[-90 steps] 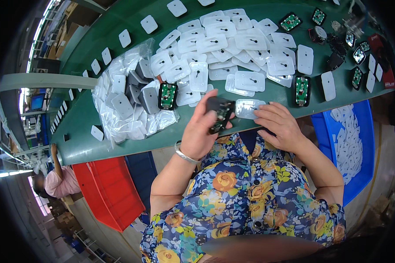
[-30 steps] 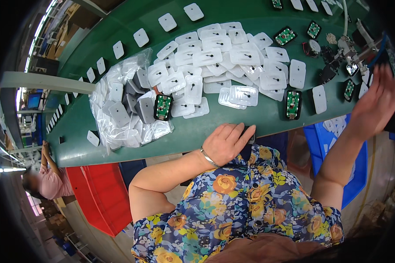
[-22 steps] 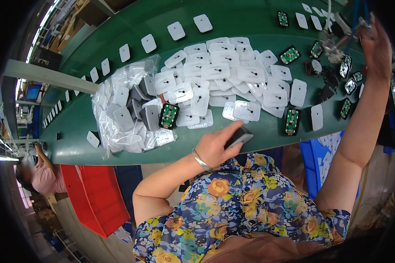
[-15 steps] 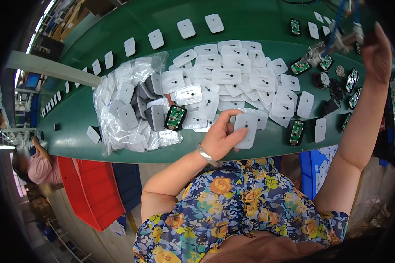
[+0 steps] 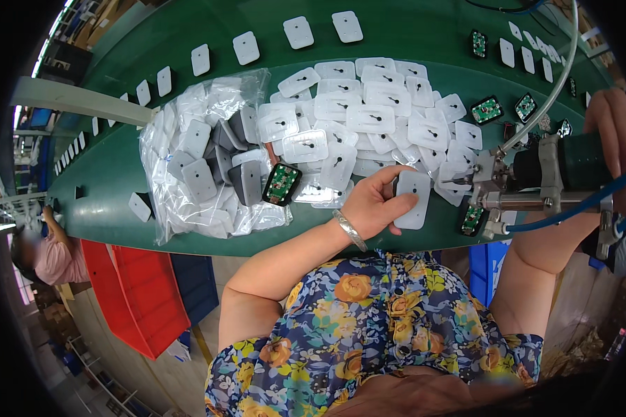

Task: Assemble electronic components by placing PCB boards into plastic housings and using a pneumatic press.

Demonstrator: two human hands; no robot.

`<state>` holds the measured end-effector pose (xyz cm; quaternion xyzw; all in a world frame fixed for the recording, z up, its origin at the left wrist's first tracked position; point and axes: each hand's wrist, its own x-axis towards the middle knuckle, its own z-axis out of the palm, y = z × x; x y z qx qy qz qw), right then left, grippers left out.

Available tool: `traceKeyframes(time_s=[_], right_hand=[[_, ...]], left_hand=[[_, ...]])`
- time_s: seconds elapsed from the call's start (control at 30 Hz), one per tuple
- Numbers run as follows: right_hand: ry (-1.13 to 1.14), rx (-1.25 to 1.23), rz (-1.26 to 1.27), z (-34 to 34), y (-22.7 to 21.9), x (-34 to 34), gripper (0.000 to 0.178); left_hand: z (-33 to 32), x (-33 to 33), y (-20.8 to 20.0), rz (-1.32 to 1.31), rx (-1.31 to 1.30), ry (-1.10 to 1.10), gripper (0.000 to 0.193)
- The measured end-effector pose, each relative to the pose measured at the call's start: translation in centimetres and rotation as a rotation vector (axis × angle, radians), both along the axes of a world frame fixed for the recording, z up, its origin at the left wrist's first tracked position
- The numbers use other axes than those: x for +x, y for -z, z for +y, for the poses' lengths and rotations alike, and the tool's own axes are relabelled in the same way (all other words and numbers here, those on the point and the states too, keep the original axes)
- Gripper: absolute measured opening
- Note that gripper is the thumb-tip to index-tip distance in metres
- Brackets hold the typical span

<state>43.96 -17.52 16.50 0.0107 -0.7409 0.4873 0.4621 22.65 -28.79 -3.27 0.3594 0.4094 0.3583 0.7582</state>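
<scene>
My left hand [image 5: 376, 203] is closed on a white plastic housing [image 5: 413, 206], thumb on its front face, near the table's front edge. My right hand [image 5: 613, 132] wraps round the rear of a powered screwdriver [image 5: 548, 182] with a metal head and hoses. Its thin tip points left, just right of the held housing and apart from it. Partly behind the tool's head lies a green circuit board in a black shell [image 5: 472, 217]. Beyond my left hand, white plates with dark keyhole-shaped slots [image 5: 371, 119] lie in a heap.
A clear plastic bag [image 5: 167, 181] with grey-white housings lies left of the heap. Another green board [image 5: 282, 184] sits beside it. White housings [image 5: 299, 33] stand in a row along the far side. A red bin [image 5: 139, 299] is below the table. A person in pink [image 5: 59, 260] is at far left.
My right hand has brought the screwdriver down and nearer, from the upper right to beside the housing. My left hand has shifted slightly right with the housing.
</scene>
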Motion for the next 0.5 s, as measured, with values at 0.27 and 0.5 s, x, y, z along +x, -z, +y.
traceKeyframes(time_s=[0.27,0.5], right_hand=[[0.001,-0.034,0.009,-1.2,0.1,0.5,0.039],[0.037,-0.064,0.015,-1.8,0.6,0.2,0.038]], left_hand=[[0.8,1.0,-0.1,0.010,0.032,0.042,0.040],[1.4,0.6,-0.5,0.001,0.034,0.067,0.040]])
